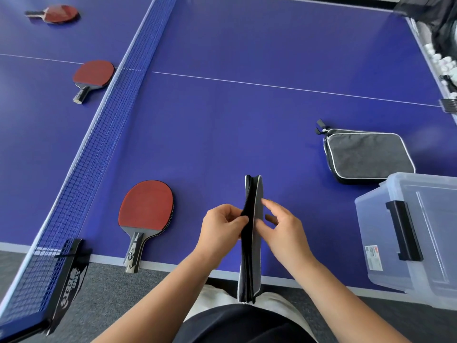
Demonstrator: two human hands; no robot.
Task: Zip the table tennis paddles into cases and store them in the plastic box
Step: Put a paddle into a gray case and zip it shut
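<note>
I hold a grey paddle case (251,256) on edge over the table's near edge, its black zipper side facing me. My left hand (221,225) pinches that zipper edge from the left. My right hand (284,225) rests against the grey right face with its fingers spread. A red paddle (146,209) lies flat to the left of my hands. A second grey case (366,155) lies flat at the right. The clear plastic box (420,233) with a black latch stands at the table's near right corner.
The net (103,125) runs diagonally on the left, clamped at the near edge. Beyond it lie two more red paddles (92,75) (59,13). A container of white balls (442,60) sits past the right edge. Grey carpet lies below.
</note>
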